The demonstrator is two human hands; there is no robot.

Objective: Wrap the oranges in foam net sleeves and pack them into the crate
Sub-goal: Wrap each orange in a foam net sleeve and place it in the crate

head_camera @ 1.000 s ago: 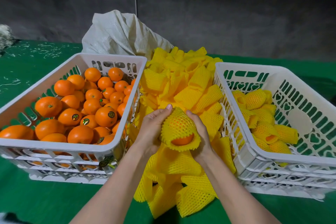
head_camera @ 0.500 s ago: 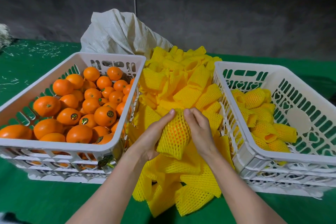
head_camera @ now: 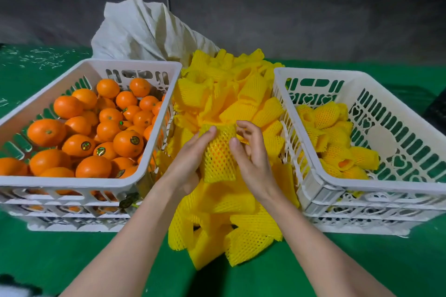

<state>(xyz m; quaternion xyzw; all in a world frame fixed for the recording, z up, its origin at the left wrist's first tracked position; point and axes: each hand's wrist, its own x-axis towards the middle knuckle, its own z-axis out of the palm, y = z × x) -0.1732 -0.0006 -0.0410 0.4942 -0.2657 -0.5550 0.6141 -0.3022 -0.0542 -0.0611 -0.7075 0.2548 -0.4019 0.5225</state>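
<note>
An orange in a yellow foam net sleeve (head_camera: 218,159) is held between both hands above the pile of loose sleeves (head_camera: 231,108). My left hand (head_camera: 187,159) grips its left side, thumb on the sleeve's top edge. My right hand (head_camera: 252,157) holds the right side, fingers curled at the sleeve's upper rim. Orange skin shows through the mesh. The white crate on the left (head_camera: 154,113) is full of bare oranges (head_camera: 106,128). The white crate on the right (head_camera: 311,169) holds several wrapped oranges (head_camera: 335,137).
A crumpled white sack (head_camera: 142,31) lies behind the sleeve pile. Everything stands on a green cloth-covered table (head_camera: 72,253). A dark object (head_camera: 436,108) sits at the far right edge. The two crates flank the pile closely.
The sleeve has been pulled further over the orange, so its open end no longer shows bare fruit. Both hands have shifted up to the sleeve's top edge.
</note>
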